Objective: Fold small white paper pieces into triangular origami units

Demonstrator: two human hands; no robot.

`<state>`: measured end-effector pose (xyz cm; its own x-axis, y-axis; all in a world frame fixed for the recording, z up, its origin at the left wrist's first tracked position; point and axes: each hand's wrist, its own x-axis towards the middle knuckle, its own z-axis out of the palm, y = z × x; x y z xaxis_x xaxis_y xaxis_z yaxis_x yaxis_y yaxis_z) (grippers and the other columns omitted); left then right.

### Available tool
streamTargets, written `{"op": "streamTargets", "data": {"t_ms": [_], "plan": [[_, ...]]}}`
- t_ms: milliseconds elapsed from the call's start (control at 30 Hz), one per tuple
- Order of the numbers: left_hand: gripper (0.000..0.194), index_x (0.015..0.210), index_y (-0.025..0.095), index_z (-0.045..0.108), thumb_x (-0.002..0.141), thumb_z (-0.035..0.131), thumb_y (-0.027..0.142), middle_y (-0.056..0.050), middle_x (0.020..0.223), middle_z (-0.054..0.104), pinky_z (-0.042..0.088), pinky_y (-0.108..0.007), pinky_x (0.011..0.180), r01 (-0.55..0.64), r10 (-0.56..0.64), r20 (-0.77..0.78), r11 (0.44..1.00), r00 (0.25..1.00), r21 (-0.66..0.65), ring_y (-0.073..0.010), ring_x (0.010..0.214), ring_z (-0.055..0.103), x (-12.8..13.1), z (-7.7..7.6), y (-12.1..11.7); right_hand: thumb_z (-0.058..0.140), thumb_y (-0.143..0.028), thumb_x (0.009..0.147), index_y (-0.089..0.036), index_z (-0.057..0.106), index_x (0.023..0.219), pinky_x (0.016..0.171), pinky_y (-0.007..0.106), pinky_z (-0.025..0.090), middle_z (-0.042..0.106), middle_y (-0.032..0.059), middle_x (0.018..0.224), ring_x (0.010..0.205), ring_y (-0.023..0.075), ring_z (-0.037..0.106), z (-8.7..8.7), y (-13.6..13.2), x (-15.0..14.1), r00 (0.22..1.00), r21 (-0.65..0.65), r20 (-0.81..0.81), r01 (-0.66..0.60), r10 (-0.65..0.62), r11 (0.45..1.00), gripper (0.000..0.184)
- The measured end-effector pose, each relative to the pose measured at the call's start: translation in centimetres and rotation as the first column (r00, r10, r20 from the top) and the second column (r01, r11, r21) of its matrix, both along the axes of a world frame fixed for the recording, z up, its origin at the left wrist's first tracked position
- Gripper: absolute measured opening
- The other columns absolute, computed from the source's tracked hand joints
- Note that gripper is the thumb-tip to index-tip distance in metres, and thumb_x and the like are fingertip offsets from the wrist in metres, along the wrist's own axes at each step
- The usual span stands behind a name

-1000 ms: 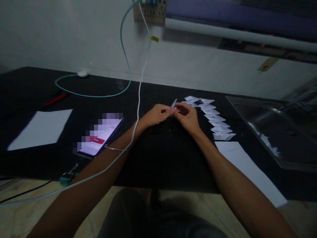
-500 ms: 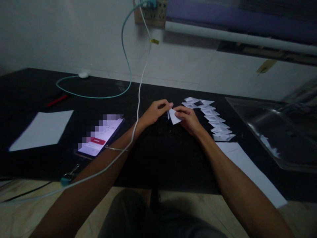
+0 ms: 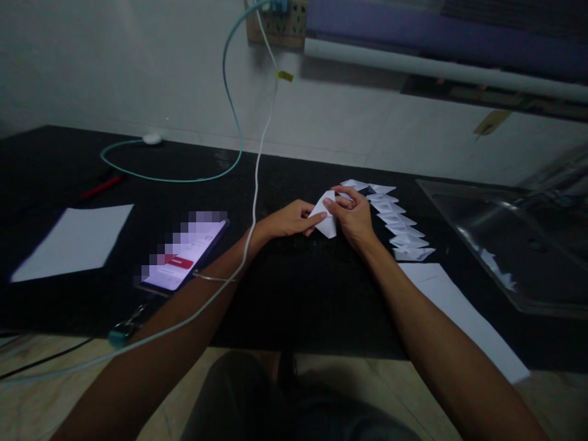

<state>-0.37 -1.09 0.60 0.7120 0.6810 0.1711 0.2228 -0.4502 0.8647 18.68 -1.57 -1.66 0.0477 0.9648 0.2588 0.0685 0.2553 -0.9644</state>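
Observation:
A small folded piece of white paper is held between both hands above the dark countertop. My left hand pinches its left side, thumb on top. Gripping the right side is my right hand, with the thumb pressed on the paper's face. Just beyond my right hand, several folded white paper boats stand in a line that bends left at the far end. Part of the boats at that bend is covered by my right fingers.
White sheets lie beside my right forearm, and another sheet at the left. A lit phone rests near my left forearm. A white cable hangs across that forearm. The sink is at the right.
The folded paper turned from edge-on to showing its broad face. My left hand came off its top corner and now pinches its left side, while my right hand kept hold.

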Motion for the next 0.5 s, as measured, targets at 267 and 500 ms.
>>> {"op": "streamTargets", "data": {"t_ms": [267, 500], "plan": [[0.043, 0.071, 0.016, 0.060, 0.100, 0.046, 0.044, 0.000, 0.061, 0.056, 0.032, -0.025, 0.053, -0.394, 0.388, 0.078, 0.881, 0.918, 0.263, -0.0112, 0.054, 0.047, 0.2, -1.5, 1.4, 0.059, -0.067, 0.090, -0.025, 0.065, 0.131, 0.118, 0.054, 0.041, 0.065, 0.0133, 0.140, 0.134, 0.0312, 0.058, -1.1, 0.3, 0.3, 0.908, 0.258, 0.415, -0.050, -0.064, 0.965, 0.059], [0.046, 0.067, 0.016, 0.062, 0.100, 0.045, 0.044, -0.002, 0.060, 0.060, 0.035, -0.024, 0.055, -0.329, 0.353, -0.158, 0.931, 0.922, 0.159, -0.0112, 0.052, 0.051, 0.1, -0.9, 1.0, 0.047, -0.055, 0.100, -0.017, 0.055, 0.144, 0.119, 0.058, 0.039, 0.059, 0.0187, 0.147, 0.139, 0.0326, 0.054, -1.9, 0.2, 0.3, 0.746, 0.358, 0.653, -0.151, -0.131, 0.921, 0.059]]}}
